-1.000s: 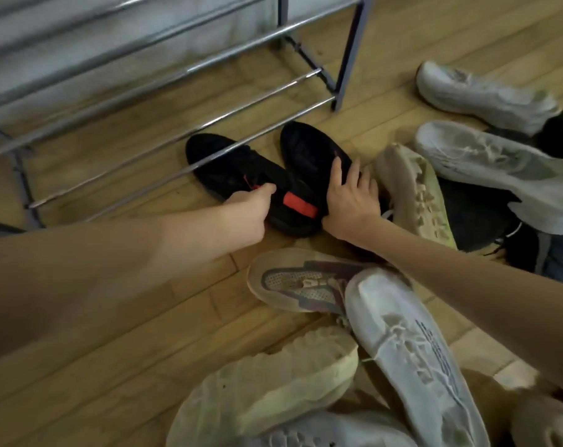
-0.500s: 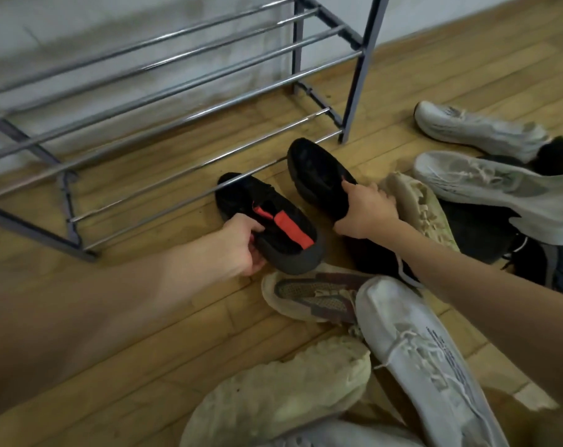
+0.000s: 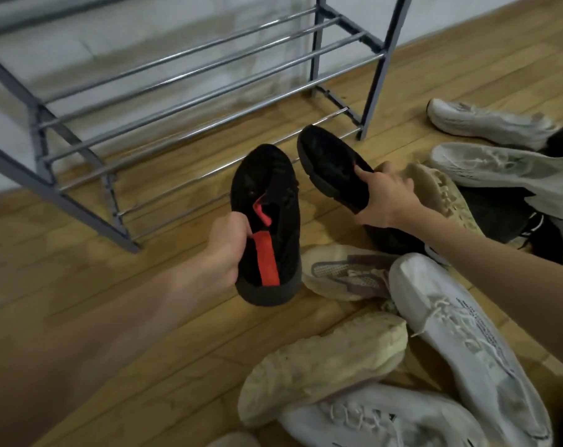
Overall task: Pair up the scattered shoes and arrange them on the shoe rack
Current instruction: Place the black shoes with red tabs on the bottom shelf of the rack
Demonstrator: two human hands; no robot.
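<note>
Head view, the only one: left hand [image 3: 226, 250] curls around the heel collar of a black shoe with red strip [image 3: 267, 221], thumb tucked inside the opening, and the shoe is lifted off the wooden floor [image 3: 144, 317] with its toe pointing far, towards the rack. Right hand [image 3: 383, 198] pinches the second black shoe [image 3: 331, 169] at its side, fingers over the dark sole edge, shoe tilted so the sole partly faces the camera. Both shoes are just in front of the shoe rack [image 3: 209, 101], near its lowest chrome bars; no shoe is visible on the rack. Other shoes lie to the right and near: white sneakers far right [image 3: 486, 124], a beige knit shoe [image 3: 441, 191] just beside the right hand, a beige-and-mauve shoe [image 3: 347, 272], a large cream shoe near [image 3: 325, 359], and a white laced sneaker [image 3: 467, 350]. Judgement on the step: the black pair is in hand and next goes on a tier. To do it well, level the right shoe so its sole faces down, align both toes the same way, and set each across two bars so it does not drop between them. Writing: a line of small dark print runs along the white laced sneaker, too blurred to read; no brand legible elsewhere.
</note>
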